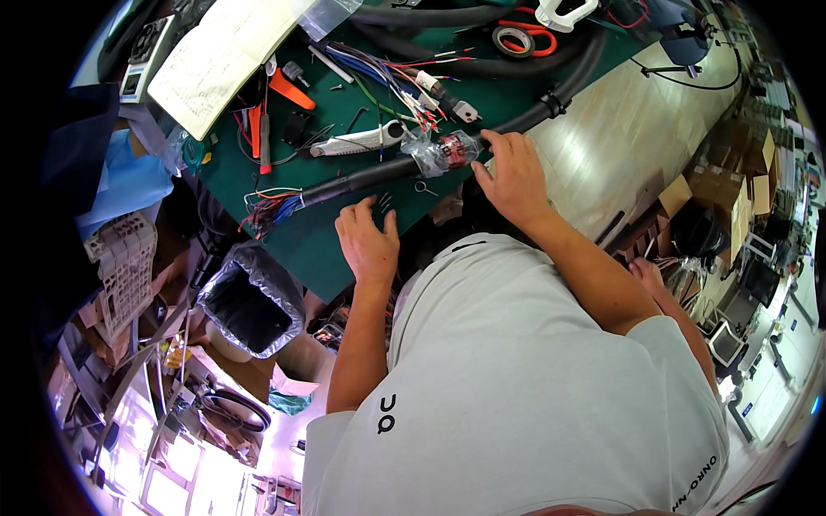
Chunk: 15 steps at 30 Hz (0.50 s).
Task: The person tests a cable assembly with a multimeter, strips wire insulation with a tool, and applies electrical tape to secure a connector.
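On the green work mat, my left hand (370,239) rests near the edge, thumb and index finger apart. Several small metal pins (385,203) lie loose right beside those fingertips. My right hand (514,179) is open too, thumb apart from the fingers, beside a small clear plastic bag (447,153) with red and dark contents. Whether its fingertips touch the bag or the cable, I cannot tell. A thick black cable (370,176) runs across under the bag. Its left end fans into thin multicoloured wires (275,211).
Behind the cable lie a white-handled utility knife (361,140), a red screwdriver (265,150), orange-handled pliers (291,89), loose wires (379,73), red scissors (540,36), black tape (513,41) and an open notebook (215,60). A lined bin (249,301) stands below left; another person's hand (647,275) shows right.
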Available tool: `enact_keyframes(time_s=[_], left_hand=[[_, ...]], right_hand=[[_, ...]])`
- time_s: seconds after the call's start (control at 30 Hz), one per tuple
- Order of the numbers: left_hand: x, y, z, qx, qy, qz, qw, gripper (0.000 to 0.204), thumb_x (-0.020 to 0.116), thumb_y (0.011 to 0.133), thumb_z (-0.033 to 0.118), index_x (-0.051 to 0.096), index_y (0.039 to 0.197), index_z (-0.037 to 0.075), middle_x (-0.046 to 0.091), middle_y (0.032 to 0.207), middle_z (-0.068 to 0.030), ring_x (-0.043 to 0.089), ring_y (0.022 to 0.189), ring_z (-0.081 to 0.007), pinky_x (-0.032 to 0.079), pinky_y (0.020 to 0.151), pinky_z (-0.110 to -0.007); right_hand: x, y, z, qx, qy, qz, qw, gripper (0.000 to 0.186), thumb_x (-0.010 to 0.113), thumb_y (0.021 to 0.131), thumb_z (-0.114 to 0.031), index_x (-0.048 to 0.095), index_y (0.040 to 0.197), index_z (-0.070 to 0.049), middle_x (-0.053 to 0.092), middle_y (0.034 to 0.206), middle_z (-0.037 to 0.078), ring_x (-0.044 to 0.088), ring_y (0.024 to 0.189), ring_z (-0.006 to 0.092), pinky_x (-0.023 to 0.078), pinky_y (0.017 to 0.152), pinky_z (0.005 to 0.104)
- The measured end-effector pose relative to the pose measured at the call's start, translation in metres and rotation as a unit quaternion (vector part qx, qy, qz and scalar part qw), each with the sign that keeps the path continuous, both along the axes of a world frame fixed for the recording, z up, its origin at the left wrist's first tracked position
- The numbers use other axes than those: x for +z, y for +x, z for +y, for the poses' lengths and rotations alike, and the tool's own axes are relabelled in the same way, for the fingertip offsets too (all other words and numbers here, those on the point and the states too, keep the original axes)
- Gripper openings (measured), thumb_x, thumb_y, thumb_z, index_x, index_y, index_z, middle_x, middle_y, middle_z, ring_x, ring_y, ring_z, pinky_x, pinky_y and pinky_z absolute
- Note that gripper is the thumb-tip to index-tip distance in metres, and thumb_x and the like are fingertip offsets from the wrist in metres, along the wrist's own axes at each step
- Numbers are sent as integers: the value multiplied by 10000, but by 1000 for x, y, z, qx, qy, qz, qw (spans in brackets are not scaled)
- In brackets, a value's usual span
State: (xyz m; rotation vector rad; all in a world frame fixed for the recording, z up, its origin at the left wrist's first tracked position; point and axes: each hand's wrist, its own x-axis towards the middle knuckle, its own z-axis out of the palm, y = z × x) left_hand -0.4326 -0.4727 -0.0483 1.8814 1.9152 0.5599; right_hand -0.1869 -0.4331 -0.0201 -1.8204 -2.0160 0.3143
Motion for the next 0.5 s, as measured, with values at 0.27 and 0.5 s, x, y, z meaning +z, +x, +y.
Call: enact_keyframes(time_s=[0.27, 0.5], left_hand=[[21, 18, 9, -13, 30, -42, 999, 308, 754, 789, 142, 634, 1052, 37, 576, 952, -135, 535, 911, -322, 446, 815, -410], [31, 43, 20, -54, 44, -64, 996, 281, 763, 779, 134, 640, 1012, 37, 579, 915, -111, 544, 886, -292, 445, 803, -400]], right_hand=[[-1, 16, -2, 5, 31, -6, 999, 416, 699, 775, -116, 593, 1169, -35, 549, 979, 124, 520, 921, 297, 445, 821, 391], [1, 23, -2, -21, 20, 22, 999, 314, 680, 796, -120, 630, 1097, -42, 565, 934, 111, 531, 904, 299, 452, 811, 394]])
